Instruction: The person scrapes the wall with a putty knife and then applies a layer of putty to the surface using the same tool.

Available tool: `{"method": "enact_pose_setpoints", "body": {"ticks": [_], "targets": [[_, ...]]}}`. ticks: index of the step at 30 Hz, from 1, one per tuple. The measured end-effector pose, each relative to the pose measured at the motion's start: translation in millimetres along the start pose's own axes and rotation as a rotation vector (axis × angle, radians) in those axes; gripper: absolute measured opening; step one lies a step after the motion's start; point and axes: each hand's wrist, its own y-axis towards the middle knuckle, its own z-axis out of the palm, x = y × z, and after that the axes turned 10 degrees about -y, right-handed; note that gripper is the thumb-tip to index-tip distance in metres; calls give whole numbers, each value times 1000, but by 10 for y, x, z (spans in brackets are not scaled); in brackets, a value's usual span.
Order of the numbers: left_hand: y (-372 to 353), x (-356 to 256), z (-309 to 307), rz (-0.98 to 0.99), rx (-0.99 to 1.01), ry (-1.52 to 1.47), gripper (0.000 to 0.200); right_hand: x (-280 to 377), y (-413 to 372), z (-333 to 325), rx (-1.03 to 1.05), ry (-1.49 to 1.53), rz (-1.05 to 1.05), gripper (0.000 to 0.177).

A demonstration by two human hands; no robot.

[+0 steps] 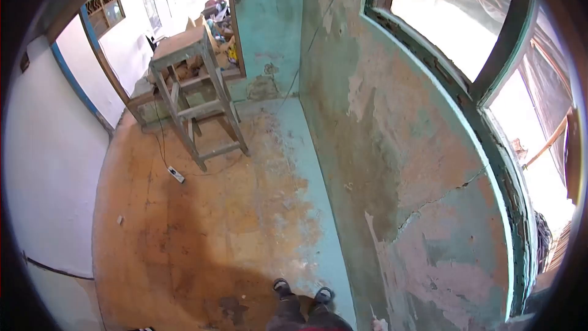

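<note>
both hands out of view here, open or gripping, i can't tell! the peeling wall (380, 147) runs close along the right of the sandals (281, 285); far left, the wooden stool (201, 110) stands long axis upright, power strip (176, 175) just nearside, orange floor (245, 208) stretching between.

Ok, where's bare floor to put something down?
Widest patch: orange floor between the power strip and the sandals, just stains and specks. Also the pale floor strip along the peeling green wall. Crowded: around the legs of the wooden stool, and past the opening behind it, where clutter is heaped.
</note>
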Motion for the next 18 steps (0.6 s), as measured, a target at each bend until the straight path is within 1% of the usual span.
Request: {"method": "enact_pose_setpoints", "body": {"ticks": [3,4,5,6,7,8,9,10,11,12,14,15,16,18], "targets": [[-48,-126,-162,-104,7,-54,40,325,-489,-142,-5,26,53,71],[-64,-118,-245,-143,10,-69,41,512,-655,-215,-48,-118,-75,73],[-71,-82,-345,-184,13,-82,41,827,-869,-334,37,-90,-43,72],[-33,-23,-459,-225,13,-96,42,977,-1019,-330,123,-62,-13,72],[159,-19,-587,-141,3,-105,42,1019,-1051,-227,60,-51,-14,72],[384,-27,-738,-55,-7,-111,42,874,-821,78,-63,-148,-79,69],[536,-110,-893,-65,-53,-153,40,844,-798,153,18,-151,-101,68],[583,-488,-1132,-77,-96,-198,39,825,-802,205,98,-157,-124,66],[688,-686,-1291,-78,-106,-235,38,894,-878,237,39,-235,-130,63],[783,-834,-1409,-78,-115,-275,37,815,-843,303,40,-228,-133,63],[903,-1077,-1542,-39,-148,-323,37,649,-716,429,71,-213,-371,62],[952,-1152,-1567,-8,-177,-372,36,714,-764,400,136,-141,-284,56],[1022,-1190,-1557,-5,-177,-367,36,757,-723,454,138,-136,-282,56],[1171,-1323,-1479,44,-168,-348,35,883,-595,505,62,-126,-89,52]]}}
